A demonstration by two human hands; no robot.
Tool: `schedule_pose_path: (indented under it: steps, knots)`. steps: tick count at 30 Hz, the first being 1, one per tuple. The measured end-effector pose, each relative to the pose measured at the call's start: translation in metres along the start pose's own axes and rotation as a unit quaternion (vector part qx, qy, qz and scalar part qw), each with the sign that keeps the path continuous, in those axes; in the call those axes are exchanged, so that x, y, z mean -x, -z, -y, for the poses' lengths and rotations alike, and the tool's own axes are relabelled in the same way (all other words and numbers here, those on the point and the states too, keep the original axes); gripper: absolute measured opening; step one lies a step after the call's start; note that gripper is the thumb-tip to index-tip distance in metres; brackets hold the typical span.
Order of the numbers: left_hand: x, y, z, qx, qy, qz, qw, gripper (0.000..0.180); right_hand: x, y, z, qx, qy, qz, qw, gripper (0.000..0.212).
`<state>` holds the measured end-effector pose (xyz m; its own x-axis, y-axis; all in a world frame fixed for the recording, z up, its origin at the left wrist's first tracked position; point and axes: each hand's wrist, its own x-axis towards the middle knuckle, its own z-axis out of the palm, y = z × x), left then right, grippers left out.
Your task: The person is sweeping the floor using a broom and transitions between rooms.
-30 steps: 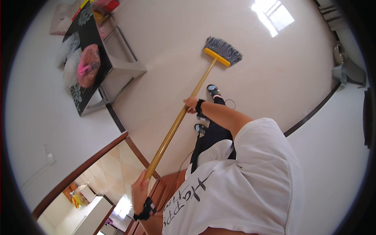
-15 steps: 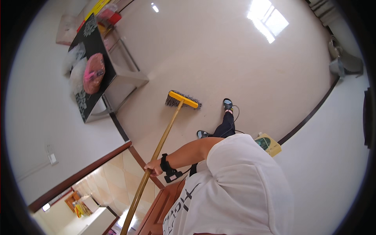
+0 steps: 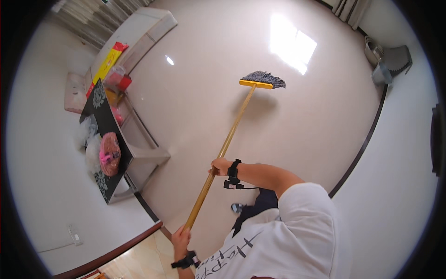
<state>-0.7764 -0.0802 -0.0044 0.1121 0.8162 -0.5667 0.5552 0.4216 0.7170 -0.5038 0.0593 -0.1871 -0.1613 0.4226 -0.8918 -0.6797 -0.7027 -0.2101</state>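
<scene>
A mop [image 3: 239,118] with a long wooden handle, a yellow bar and grey string strands reaches away from me over the pale floor. A shadow lies apart from its head, which looks raised off the tiles. My right hand [image 3: 220,166], wearing a black wrist strap, is closed round the middle of the handle. Lower down, near the handle's end, my left hand [image 3: 181,237] is wrapped round the wood, also with a black strap and small device at the wrist. The handle's tip is hidden by this hand.
To the left stands a black-topped table [image 3: 121,125] with flower patterns, holding a pink bag [image 3: 110,153] and clear plastic bags. Behind it is a pale bench-like piece [image 3: 153,30]. At the right wall sit a grey dustpan [image 3: 397,59] and a bucket [image 3: 382,73]. A doorway threshold [image 3: 111,249] lies lower left.
The mop head has swung away and to the right, off its earlier spot by the table. My right hand has moved up and right; my left hand has come into view on the handle.
</scene>
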Motion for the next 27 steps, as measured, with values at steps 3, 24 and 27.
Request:
schedule_pose_path:
  steps: [3, 24, 27]
  knots:
    - [-0.074, -0.071, -0.039, -0.011, -0.095, 0.007, 0.995, 0.020, 0.001, 0.017, 0.052, -0.006, 0.060, 0.002, 0.998, 0.017]
    - [0.284, 0.122, 0.011, -0.028, 0.129, -0.186, 0.974, 0.027, -0.065, -0.104, -0.316, 0.377, -0.095, 0.414, 0.823, 0.003]
    - [0.311, 0.146, 0.044, -0.013, 0.184, -0.210, 0.960, 0.025, -0.013, -0.146, -0.335, 0.225, -0.340, 0.135, 0.903, 0.006]
